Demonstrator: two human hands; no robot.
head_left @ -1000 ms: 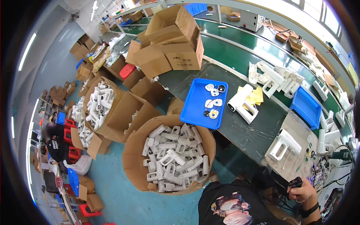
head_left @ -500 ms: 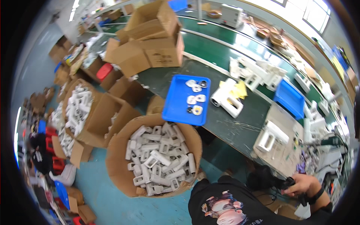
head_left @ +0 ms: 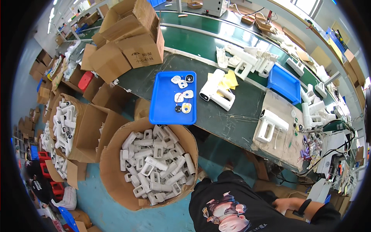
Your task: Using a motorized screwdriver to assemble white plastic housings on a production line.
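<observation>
My right hand (head_left: pixel 283 203) is low at the right, beside the dark shirt (head_left: pixel 228 208), with a black band on its wrist. Its fingers are curled; what they hold, if anything, is hidden. My left hand is out of sight. Ahead of the right hand, a white plastic housing with a looped handle (head_left: pixel 271 126) lies on a worn beige board (head_left: pixel 266 103). A similar white housing (head_left: pixel 217 91) rests on the dark green bench, partly over yellow paper (head_left: pixel 230 80). Left of it sits a blue tray (head_left: pixel 165 101) with several small white and black round parts.
A big round cardboard bin (head_left: pixel 110 170) full of white housings stands before the bench. Open cartons (head_left: pixel 139 50) are stacked on the bench's left. Another blue tray (head_left: pixel 284 86), loose wires (head_left: pixel 340 127) and more white parts lie at the right. A person (head_left: pixel 38 185) is far left.
My right hand has dropped and drawn in toward my body; the black object it gripped no longer shows. The view has shifted, so the bench things appear farther left.
</observation>
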